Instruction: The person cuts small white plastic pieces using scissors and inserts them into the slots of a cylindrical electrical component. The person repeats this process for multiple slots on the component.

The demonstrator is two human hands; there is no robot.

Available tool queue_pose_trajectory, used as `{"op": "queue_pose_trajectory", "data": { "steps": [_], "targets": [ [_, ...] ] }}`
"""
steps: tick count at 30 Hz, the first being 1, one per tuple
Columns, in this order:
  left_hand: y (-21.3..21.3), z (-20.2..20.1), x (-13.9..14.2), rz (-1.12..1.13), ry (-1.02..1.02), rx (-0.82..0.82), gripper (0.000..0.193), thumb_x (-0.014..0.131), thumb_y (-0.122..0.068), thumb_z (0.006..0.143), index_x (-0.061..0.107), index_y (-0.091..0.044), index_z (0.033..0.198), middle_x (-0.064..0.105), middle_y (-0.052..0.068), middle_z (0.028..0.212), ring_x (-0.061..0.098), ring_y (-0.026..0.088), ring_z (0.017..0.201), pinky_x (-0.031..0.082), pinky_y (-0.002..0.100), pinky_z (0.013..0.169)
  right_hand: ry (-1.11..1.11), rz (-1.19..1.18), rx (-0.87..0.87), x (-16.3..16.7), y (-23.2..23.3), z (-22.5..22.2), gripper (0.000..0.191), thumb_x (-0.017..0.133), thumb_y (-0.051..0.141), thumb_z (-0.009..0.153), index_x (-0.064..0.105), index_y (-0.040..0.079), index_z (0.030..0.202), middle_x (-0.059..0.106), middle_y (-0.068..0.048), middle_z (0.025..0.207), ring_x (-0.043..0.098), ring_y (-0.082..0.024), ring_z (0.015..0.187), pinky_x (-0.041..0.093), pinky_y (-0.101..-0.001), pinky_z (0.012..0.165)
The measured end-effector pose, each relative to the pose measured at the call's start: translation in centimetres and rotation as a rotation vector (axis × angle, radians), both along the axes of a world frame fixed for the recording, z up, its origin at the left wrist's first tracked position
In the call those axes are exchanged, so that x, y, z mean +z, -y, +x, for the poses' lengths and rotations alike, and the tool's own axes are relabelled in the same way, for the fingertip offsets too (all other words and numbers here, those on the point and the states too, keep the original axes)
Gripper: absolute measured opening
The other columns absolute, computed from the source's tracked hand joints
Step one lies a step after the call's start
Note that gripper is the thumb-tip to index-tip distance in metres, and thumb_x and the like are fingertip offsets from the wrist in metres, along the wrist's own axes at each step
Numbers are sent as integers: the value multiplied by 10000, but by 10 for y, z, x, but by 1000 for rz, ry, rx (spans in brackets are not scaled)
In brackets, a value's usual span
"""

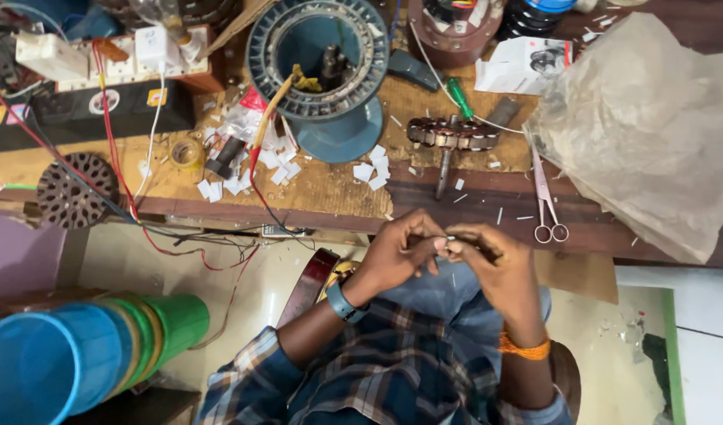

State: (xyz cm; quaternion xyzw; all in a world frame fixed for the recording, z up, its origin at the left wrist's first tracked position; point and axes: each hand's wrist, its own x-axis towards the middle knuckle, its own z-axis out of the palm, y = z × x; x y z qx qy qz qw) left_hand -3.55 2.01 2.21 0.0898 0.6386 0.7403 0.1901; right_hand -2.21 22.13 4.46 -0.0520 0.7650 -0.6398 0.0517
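**Close work over the lap, below a crowded surface**

Down below the wooden surface [330, 185], we see both hands meet over the person's lap. The left hand [397, 252] and the right hand [495, 264] pinch a small pale strip [450, 238] between their fingertips, fingers curled tight around it; the strip is too small for us to tell what it is. The left wrist wears a blue band, the right an orange thread, and both forearms rise from checked sleeves with the wrists bent inward.

Among the packages, we note a white printed paper packet [523, 64] lying flat at the upper right of the surface, just beside a large crumpled clear plastic bag [645, 126]. A white plug box [157, 46] sits on a board at the upper left, with small round stickers on the black box below it.

Scissors [546, 201] lie near the surface's front edge. A wound motor core [452, 134] rests in the middle, a round blue-grey motor housing [318, 55] behind it, with white paper scraps [275, 161] between.
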Motion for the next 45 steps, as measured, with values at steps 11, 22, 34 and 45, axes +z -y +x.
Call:
{"op": "queue_pose_trajectory", "data": {
  "steps": [11,22,34,45],
  "targets": [
    [-1,7,10,-41,-24,50,113,691,-119,984,710,-26,1045,754,16,921,718,53,834,566,214,531,-423,501,-50,38,12,12,122,783,33,845,714,31,946,745,-84,873,726,-164,723,555,-290,620],
    [-21,15,21,115,-83,141,53,603,-71,1044,609,-19,1033,692,40,899,637,59,713,540,213,531,-269,159,-150,33,11,15,119,720,-53,914,728,-32,1031,770,-101,934,754,-150,827,596,-253,726],
    [-21,14,48,-215,-556,302,162,689,4,921,633,-42,1065,626,85,922,618,200,823,516,371,688,-58,-476,-202,-6,24,15,75,619,33,1057,631,-26,1101,629,-35,1054,598,-100,970,529,-246,870],
    [-29,5,24,-196,-679,263,92,752,-80,937,663,-102,940,562,-22,821,479,34,679,346,195,591,-278,-218,-216,-32,14,21,126,663,114,1034,590,11,1030,585,-64,980,553,-153,848,497,-306,744]
  ]
}}
